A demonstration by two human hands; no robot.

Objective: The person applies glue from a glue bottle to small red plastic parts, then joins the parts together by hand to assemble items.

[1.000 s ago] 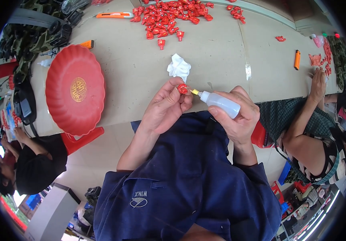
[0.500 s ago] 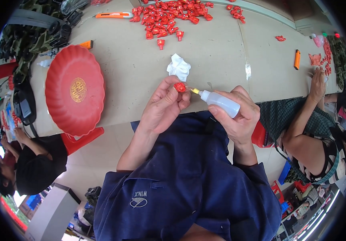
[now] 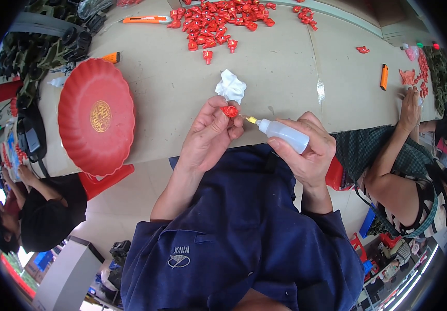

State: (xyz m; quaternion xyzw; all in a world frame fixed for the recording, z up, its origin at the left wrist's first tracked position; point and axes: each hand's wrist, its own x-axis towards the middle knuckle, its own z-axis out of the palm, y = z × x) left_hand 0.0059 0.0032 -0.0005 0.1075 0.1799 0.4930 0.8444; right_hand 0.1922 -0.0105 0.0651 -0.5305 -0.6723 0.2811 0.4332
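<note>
Between the thumb and fingers of my left hand [image 3: 207,132] is a small red plastic figure part [image 3: 229,111], held up above the table's near edge. My right hand [image 3: 309,147] is wrapped round a translucent white squeeze bottle [image 3: 287,135], tilted with its yellow-based needle tip [image 3: 252,119] toward the red part. A small gap seems to lie between tip and part. Just beyond my left fingers lies a crumpled white tissue [image 3: 230,87]. Farther back, a heap of similar red parts [image 3: 213,23] covers the table, a few standing apart at its near side.
A scalloped red tray [image 3: 70,114] stands at the left on the table [image 3: 171,72]. Behind it lie an orange box cutter [image 3: 147,19] and dark green toy vehicles [image 3: 42,46]. An orange cutter [image 3: 384,76] rests at right, near a co-worker's arm [image 3: 397,129]. Another person sits at left.
My left hand and the red part have shifted slightly left, and the part has turned a little. The bottle's tip has drawn slightly lower; my right hand stays nearly in place.
</note>
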